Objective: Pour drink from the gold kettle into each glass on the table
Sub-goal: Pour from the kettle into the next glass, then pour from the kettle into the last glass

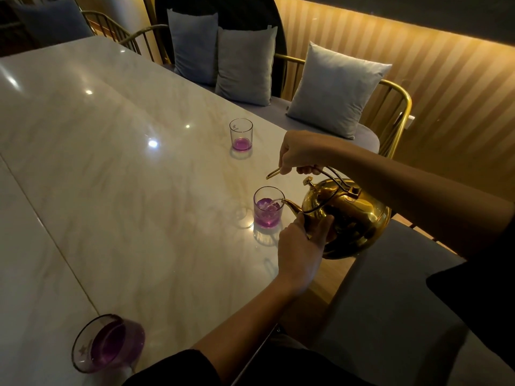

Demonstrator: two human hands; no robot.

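The gold kettle [354, 215] is tilted over the table's right edge, its spout at the rim of the middle glass [268, 208], and a thin stream runs into the purple drink there. My right hand [299, 154] grips the kettle's top handle. My left hand [301, 246] presses against the kettle's front, below the spout. A far glass [241, 134] holds a little purple drink at its bottom. A near glass [107, 344] at the lower left is filled with purple drink.
The pale marble table [125, 176] has a seam running along its left side. A gold-framed bench with grey cushions [335, 90] runs along the table's right edge, and the striped wall is behind it. A grey seat [390, 288] lies below the kettle.
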